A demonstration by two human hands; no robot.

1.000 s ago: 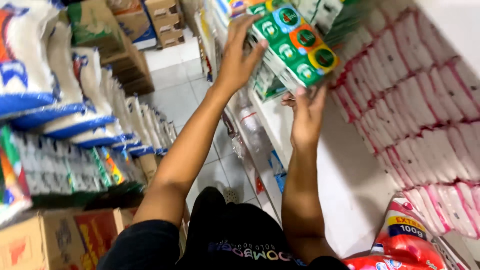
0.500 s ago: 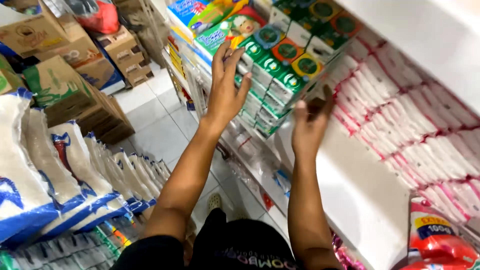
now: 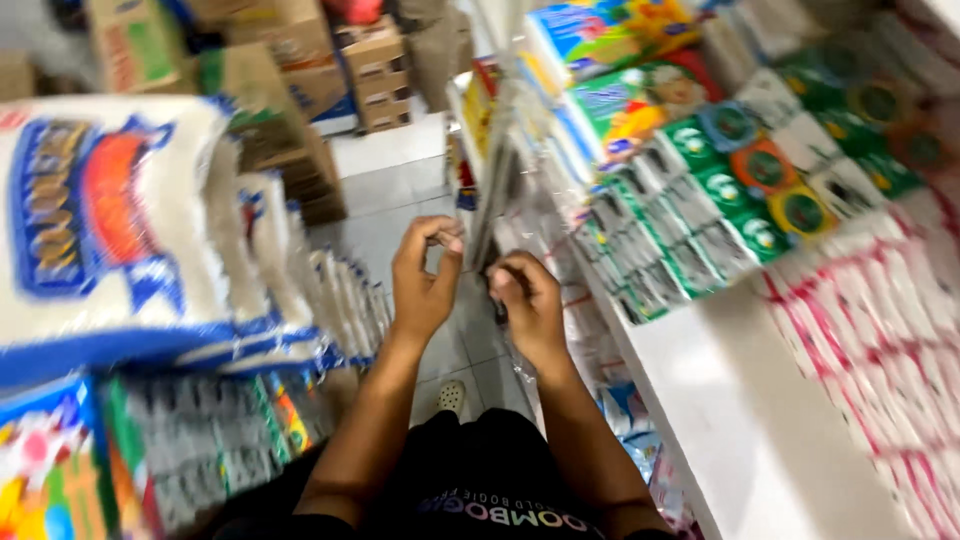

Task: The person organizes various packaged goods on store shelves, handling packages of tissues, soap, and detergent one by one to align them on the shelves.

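At shelf edge, change: both hands lowered from the green-and-white packs [image 3: 760, 215] since earlier.
Left hand [image 3: 425, 280]: fingers curled, nothing held.
Right hand [image 3: 528, 305]: pinched on clear plastic wrap [image 3: 497, 205].
Shelf [image 3: 740, 420]: packs stacked upon it.

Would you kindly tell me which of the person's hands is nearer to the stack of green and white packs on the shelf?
The right hand is nearer; the stack of green and white packs sits just to its right on the white shelf. The left hand is farther left, over the aisle floor.
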